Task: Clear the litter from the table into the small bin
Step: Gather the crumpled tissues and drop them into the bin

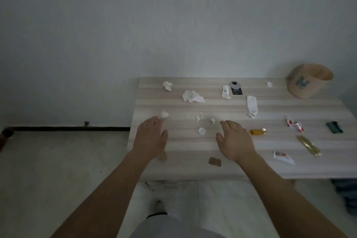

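— Where does the litter lie?
— It is scattered over the pale wood-grain table [193,169]: crumpled white tissues [192,96], tiny white paper scraps [198,118], a round white cap [201,131] and a gold foil wrapper [257,132]. The tan round small bin [314,92] stands upright at the far right corner, well apart from both hands.
— And the hands?
— The left hand [151,137] and right hand [234,141] are palm down, fingers straight and slightly apart, holding nothing.
— The risk?
— A careless sweep could push the light scraps off the near edge, and the long carry to the bin may shed crumbs.
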A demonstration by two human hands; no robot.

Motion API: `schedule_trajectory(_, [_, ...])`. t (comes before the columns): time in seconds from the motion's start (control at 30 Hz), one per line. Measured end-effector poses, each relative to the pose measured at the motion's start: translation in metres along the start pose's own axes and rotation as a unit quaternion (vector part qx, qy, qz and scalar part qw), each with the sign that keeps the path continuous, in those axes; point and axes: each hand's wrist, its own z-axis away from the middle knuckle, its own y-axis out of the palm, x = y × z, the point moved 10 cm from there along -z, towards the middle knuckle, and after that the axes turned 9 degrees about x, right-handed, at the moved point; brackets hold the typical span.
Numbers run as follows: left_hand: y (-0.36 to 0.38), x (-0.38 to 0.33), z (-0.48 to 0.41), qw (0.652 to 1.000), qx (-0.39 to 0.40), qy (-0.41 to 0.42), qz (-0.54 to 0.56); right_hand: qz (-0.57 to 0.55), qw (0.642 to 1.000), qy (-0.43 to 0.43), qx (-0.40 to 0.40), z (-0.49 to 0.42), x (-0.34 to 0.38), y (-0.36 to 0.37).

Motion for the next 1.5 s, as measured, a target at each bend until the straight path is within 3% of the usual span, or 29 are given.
schedule_trajectory(0.37, [0.093, 0.052, -0.020, 0.992, 0.125, 0.004, -0.001, -0.031, 0.984, 0.097, 0.144, -0.014, -0.026, 0.109])
schedule_trajectory(0.6, [0.156, 0.065, -0.027, 0.966, 0.257, -0.031, 0.015, 0.042, 0.967, 0.066, 0.241, -0.030, -0.059, 0.185])
schedule_trajectory(0.8, [0.176, 0.067, -0.031, 0.965, 0.258, -0.049, 0.005, 0.067, 0.965, 0.036, 0.251, -0.040, -0.067, 0.214])
schedule_trajectory(0.97, [0.184, 0.063, -0.038, 0.966, 0.250, -0.058, 0.034, -0.026, 0.971, 0.051, 0.230, -0.045, -0.059, 0.197])
schedule_trajectory(1.5, [0.183, 0.063, -0.041, 0.972, 0.225, -0.068, 0.025, -0.122, 0.963, 0.085, 0.226, -0.048, -0.065, 0.206])
